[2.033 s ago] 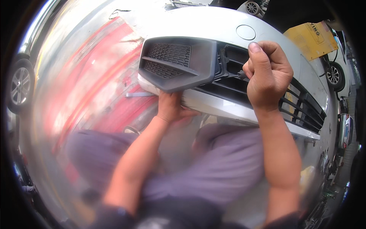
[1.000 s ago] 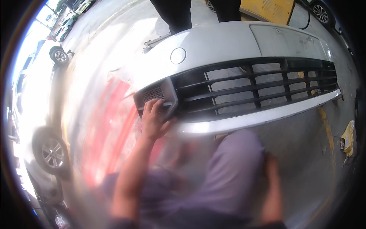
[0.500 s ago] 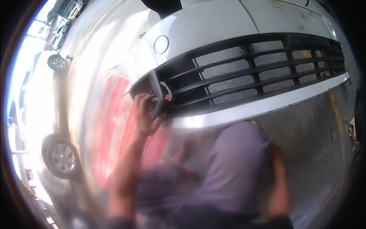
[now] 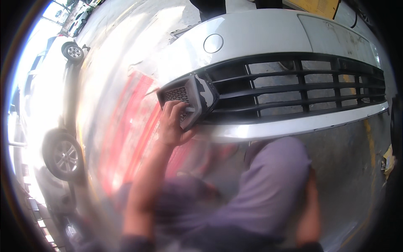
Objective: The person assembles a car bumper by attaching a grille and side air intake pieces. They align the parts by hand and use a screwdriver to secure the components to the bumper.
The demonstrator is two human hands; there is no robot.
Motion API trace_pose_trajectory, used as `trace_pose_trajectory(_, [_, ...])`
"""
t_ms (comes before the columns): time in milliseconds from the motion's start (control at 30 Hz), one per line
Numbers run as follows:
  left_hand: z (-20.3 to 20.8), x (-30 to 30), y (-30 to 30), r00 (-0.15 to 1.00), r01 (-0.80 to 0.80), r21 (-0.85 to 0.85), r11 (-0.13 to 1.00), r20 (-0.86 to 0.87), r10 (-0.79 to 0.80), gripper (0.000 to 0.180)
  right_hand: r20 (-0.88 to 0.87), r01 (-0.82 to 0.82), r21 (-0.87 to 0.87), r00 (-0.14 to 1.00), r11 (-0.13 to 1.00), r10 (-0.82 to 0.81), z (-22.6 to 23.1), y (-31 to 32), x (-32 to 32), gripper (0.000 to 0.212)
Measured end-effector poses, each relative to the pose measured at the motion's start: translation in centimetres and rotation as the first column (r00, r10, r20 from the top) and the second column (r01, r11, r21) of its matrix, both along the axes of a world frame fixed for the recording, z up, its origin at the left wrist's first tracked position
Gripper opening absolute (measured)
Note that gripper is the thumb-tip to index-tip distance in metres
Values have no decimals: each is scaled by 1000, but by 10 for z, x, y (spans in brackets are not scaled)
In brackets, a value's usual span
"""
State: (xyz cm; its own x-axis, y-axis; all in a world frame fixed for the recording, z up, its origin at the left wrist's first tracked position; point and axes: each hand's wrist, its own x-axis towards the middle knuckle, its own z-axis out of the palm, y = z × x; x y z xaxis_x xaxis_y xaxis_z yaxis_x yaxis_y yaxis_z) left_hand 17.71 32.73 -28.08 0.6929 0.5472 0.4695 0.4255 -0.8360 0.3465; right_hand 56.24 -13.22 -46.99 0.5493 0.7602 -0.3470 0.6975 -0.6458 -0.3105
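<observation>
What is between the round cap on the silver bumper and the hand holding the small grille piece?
In the head view, below the round cap come bare silver bumper, then the small mesh grille piece itself, which the left hand grips from below.

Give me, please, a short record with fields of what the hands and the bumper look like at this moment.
setting: outdoor paved ground, parked car with wheel at the left
main thing: silver car bumper with black slatted grille
left hand: grips the small black mesh grille insert at the bumper's left end
right hand: low at the right, blurred, on the person's thigh; holds nothing that can be made out
other person: dark legs behind the bumper
</observation>
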Motion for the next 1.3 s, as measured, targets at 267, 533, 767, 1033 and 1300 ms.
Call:
trace_pose_trajectory(267, [-11,10,-3,999,-35,46,998,-3,35,71,-163,148,-257,967,955,-194,24,31,-12,38])
trace_pose_trajectory(533, [-8,5,7,999,38,26,999,-40,-37,76,-162,65,-171,982,983,-93,7,19,-19,33])
trace_pose_trajectory(767, [-5,4,14,985,33,17,999,-168,-30,86,-115,-87,-182,991,980,66,-78,-37,2,31])
trace_pose_trajectory(1033, [4,-6,18,963,87,8,996,-258,-82,102,-279,-3,-191,959,982,-52,-210,-133,16,45])
trace_pose_trajectory(1300, [14,-6,24,953,161,46,986,-267,-143,87,-100,-113,-221,991,969,92,-259,-184,0,48])
